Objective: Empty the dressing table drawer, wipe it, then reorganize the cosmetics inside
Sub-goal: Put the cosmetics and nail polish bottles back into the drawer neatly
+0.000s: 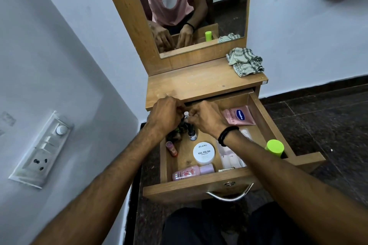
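Note:
The wooden drawer (201, 186) stands pulled out, with cosmetics inside. My left hand (166, 114) and my right hand (207, 118) meet over its far left corner, fingers closed around small bottles; a white cap (186, 114) shows between them. Below them stand a dark dropper bottle (192, 135) and a small red bottle (171, 149). A white nail polish jar (204, 153) sits mid-drawer, a pink spray bottle (192, 172) lies at the front, and a pink Vaseline tube (240, 116) lies at the back right. A green-capped bottle (274, 148) stands at the right wall.
A checked cloth (246, 61) lies crumpled on the right of the dressing table top (199, 83). The mirror (199, 6) rises behind it. A white wall with a switch panel (42, 149) is close on the left. Dark floor (318, 121) lies to the right.

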